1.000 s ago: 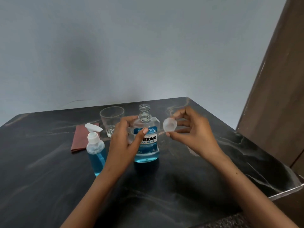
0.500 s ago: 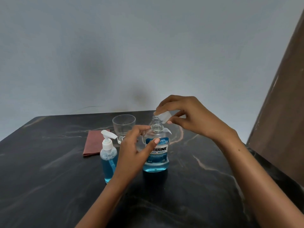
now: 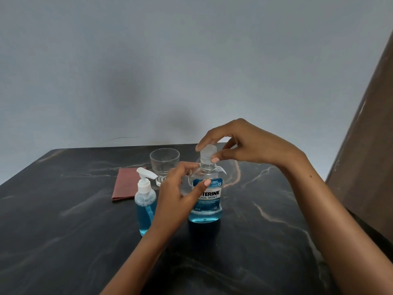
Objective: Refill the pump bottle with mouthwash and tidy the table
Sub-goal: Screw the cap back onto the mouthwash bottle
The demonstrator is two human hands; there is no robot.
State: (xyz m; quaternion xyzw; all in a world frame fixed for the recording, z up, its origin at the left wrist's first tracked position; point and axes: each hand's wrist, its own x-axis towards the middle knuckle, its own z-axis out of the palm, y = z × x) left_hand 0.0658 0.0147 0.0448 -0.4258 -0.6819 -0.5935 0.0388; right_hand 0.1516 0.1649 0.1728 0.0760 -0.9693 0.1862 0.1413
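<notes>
Our right hand pinches the clear cap between thumb and fingertips, cap sitting on the neck of the mouthwash bottle. Our left hand wraps the bottle body, thumb across the label. Bottle upright mid-worktop. Pump bottle just left of it, blue liquid inside. Empty glass and folded red cloth behind.

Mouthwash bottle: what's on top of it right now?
A clear cap sits on the neck of the mouthwash bottle, pinched by the right hand. The left hand holds the bottle's body. Whether the cap is threaded on cannot be seen; it covers the mouth.
</notes>
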